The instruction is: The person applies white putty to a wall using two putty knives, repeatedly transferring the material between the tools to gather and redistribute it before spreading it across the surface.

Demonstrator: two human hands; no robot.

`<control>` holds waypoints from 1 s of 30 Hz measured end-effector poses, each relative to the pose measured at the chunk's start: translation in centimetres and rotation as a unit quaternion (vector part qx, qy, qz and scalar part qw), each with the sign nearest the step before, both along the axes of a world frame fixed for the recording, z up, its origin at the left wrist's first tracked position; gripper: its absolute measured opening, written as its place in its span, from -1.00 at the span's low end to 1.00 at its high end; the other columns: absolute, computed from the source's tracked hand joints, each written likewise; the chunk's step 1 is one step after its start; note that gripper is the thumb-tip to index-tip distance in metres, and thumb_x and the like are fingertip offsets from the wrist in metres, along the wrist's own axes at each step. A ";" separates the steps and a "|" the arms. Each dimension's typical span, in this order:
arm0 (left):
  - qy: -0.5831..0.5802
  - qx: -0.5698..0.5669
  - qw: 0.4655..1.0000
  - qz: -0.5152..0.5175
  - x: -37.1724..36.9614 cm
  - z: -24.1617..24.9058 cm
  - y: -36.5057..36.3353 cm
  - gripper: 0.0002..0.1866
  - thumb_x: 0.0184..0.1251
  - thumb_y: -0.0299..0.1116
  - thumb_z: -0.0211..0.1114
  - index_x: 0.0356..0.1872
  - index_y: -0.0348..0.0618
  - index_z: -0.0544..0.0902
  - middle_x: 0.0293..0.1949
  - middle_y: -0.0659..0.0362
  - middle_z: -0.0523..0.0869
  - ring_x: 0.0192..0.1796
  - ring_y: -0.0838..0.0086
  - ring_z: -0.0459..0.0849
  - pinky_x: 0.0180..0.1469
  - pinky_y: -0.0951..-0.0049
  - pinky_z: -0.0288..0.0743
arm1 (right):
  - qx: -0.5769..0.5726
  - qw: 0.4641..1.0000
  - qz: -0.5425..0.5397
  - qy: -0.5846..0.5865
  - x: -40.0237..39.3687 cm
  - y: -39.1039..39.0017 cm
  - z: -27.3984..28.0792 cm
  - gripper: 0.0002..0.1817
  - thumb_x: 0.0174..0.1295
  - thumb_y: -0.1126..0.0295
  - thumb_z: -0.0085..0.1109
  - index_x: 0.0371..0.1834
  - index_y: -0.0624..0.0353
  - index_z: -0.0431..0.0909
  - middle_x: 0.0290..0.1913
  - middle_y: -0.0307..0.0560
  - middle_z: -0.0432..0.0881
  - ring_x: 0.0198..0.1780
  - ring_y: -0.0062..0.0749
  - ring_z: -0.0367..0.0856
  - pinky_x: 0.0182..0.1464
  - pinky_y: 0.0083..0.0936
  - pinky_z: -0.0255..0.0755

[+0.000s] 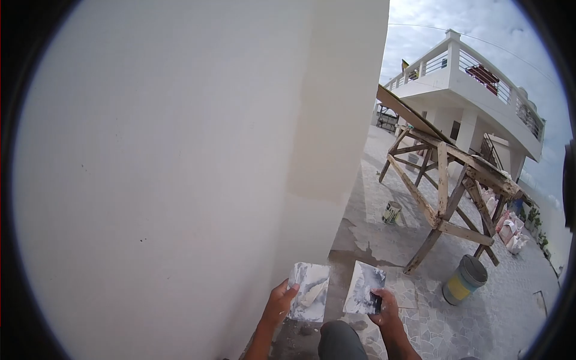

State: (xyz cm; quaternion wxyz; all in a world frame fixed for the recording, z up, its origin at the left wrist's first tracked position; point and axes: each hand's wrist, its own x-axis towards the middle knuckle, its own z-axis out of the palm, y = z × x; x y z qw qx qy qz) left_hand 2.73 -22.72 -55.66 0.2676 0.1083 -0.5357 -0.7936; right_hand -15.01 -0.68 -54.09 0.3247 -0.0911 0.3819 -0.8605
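My left hand (279,303) grips a flat square plate (316,275) smeared with white putty, its thumb over the near edge. A thicker lump of putty (312,296) lies on the plate's face. In my right hand (387,305) is a wide putty knife (362,284), held by its dark handle; white and grey putty coats the blade. The two tools are side by side with a gap between them, both apart from the wall (180,180). A beige, damp-looking patch (324,132) marks the wall near its right edge.
Right of the wall stands a wooden trestle scaffold (444,180). A lidded bucket (465,280) and a smaller paint-stained can (391,212) sit on the patterned paving (432,312). Filled sacks (511,233) lie beyond. A white building (456,78) rises behind.
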 end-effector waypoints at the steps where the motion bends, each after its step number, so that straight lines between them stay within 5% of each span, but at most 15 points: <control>1: 0.002 0.024 1.000 0.000 -0.1 -1.2 0.1 -0.55 0.53 -0.29 0.08 0.27 -0.41 0.45 0.05 0.08 0.66 0.07 0.49 0.61 0.18 0.47 0.43 | 0.005 1.000 -0.003 -0.014 -0.2 0.2 -0.5 -0.75 0.13 0.50 0.13 -0.12 0.36 0.55 -0.26 -0.03 0.68 -0.24 -0.20 0.72 -0.04 -0.22 0.64; 7: 0.018 0.036 0.999 -0.005 0.6 -2.6 1.1 -0.56 0.54 -0.31 0.06 0.28 -0.43 0.43 0.08 0.07 0.65 0.09 0.48 0.60 0.20 0.45 0.43 | 0.001 0.999 0.000 -0.032 -1.4 -0.2 -0.8 -0.67 0.15 0.48 0.17 -0.01 0.37 0.53 -0.14 0.01 0.70 -0.09 -0.16 0.73 0.08 -0.19 0.60; 30: 0.031 0.221 0.975 0.022 0.8 -3.4 2.6 -0.58 0.45 -0.30 0.15 0.21 -0.37 0.48 -0.04 0.07 0.70 -0.04 0.41 0.71 0.06 0.42 0.59 | 0.020 0.998 0.063 0.000 2.0 0.3 -1.8 -0.62 0.17 0.49 0.17 0.04 0.46 0.47 -0.13 0.08 0.68 -0.14 -0.14 0.74 0.05 -0.17 0.63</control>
